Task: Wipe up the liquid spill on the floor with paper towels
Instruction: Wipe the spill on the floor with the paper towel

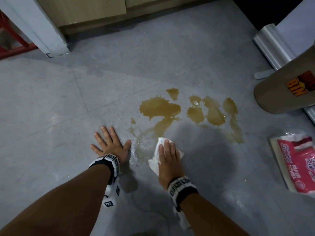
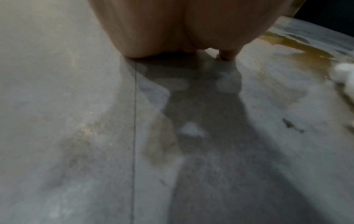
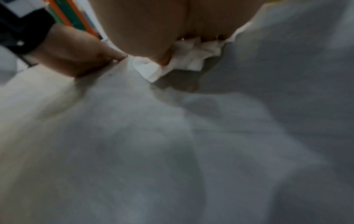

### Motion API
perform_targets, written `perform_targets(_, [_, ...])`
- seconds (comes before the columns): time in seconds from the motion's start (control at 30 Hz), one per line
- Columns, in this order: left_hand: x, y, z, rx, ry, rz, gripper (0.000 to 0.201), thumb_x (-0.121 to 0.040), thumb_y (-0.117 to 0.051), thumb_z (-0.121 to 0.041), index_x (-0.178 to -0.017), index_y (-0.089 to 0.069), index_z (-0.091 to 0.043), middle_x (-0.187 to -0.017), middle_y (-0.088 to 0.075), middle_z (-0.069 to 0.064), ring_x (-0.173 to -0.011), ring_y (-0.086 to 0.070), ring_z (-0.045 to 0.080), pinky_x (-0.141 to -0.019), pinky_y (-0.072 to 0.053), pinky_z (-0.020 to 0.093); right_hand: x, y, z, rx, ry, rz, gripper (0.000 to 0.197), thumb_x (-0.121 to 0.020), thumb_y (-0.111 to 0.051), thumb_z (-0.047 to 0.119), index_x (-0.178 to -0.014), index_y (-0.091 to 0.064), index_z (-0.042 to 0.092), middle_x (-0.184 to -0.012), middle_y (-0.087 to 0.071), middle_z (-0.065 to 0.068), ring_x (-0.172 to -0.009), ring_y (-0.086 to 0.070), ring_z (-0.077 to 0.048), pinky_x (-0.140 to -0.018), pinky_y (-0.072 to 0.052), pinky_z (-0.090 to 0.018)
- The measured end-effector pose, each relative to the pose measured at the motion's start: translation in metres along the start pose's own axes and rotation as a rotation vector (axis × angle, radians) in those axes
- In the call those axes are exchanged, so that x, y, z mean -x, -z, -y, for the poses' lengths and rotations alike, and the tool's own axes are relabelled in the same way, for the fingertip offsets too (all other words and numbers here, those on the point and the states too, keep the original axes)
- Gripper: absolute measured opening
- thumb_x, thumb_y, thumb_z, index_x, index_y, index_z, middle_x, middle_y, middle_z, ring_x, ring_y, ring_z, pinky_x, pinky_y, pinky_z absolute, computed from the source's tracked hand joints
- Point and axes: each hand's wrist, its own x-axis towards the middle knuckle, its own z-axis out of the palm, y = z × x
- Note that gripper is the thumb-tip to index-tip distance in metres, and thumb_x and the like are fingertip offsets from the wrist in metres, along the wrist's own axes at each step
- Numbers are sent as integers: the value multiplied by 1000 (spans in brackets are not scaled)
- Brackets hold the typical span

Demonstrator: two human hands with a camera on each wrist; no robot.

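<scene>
A brown liquid spill (image 1: 160, 109) lies in several puddles on the grey tiled floor (image 1: 51, 103), with a thinner wet smear trailing toward me. My right hand (image 1: 168, 155) lies flat with straight fingers on a white crumpled paper towel (image 1: 154, 165), pressing it to the floor at the near end of the smear. The paper towel (image 3: 191, 60) bunches under the palm in the right wrist view. My left hand (image 1: 109, 142) rests flat on the dry floor, fingers spread, just left of the wet patch. The spill (image 2: 298, 54) shows at the right of the left wrist view.
A pink paper towel pack (image 1: 296, 162) lies on the floor at the right. A tan cylindrical bin (image 1: 286, 86) stands beyond it beside a metal rail (image 1: 267, 46). Wooden cabinets (image 1: 95, 12) and a white post (image 1: 42, 26) line the far side.
</scene>
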Motion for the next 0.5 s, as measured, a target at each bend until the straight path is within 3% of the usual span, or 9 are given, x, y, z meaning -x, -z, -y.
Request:
perform_targets(0.07, [1,1,-1,0,-5,8,92,-93,-26,-71,-154,22,-21,-157,37,7,-144,33,36,-114,11,65,15,-1,-42,27,58,-14,69,-84,-44,24,-148,-28,1,-157,-17,-22,-144,-15,-41,-114,-24,-55])
perform_targets(0.17, [-1,0,0,-10,-3,-5,92,-93,-25,-71,-153,23,-20,-157,37,7,-144,33,37,-113,11,65,-3,18,-92,96,-136,-24,79,-74,-71,23,-139,-39,-9,-146,-33,-33,-134,-33,-50,-107,-34,-59])
perform_targets(0.2, [0,1,0,-12,0,-1,92,-93,-25,-71,-154,22,-20,-158,36,7,-144,32,37,-113,11,65,-18,24,-95,78,-195,-47,80,-73,-71,21,-138,-39,-10,-145,-34,-35,-132,-35,-52,-105,-34,-61])
perform_targets(0.33, [-1,0,0,-17,3,10,92,-93,-25,-72,-155,20,-20,-159,34,7,-145,30,37,-114,9,66,-67,30,-42,-67,-304,-66,69,-87,-29,28,-148,-21,-4,-156,-11,-29,-144,-9,-47,-117,-10,-54])
perform_targets(0.37, [0,1,-1,-14,2,5,92,-93,-26,-72,-155,19,-20,-159,33,7,-145,30,37,-114,8,66,-69,26,-28,-67,-276,-83,69,-87,-23,30,-148,-25,-3,-156,-13,-28,-143,-12,-46,-117,-13,-54])
perform_targets(0.43, [1,3,0,-15,1,-2,92,-93,-26,-72,-155,18,-20,-159,33,7,-145,29,37,-114,8,66,-56,15,-16,17,-155,-84,65,-89,-25,31,-143,-36,-3,-152,-26,-28,-140,-26,-46,-111,-29,-56])
perform_targets(0.5, [0,1,1,-10,-6,4,92,-93,-26,-71,-155,19,-20,-159,33,7,-145,30,37,-114,8,66,-31,8,-30,78,-40,-46,66,-92,-27,38,-141,-41,-4,-149,-33,-28,-137,-32,-45,-107,-36,-56])
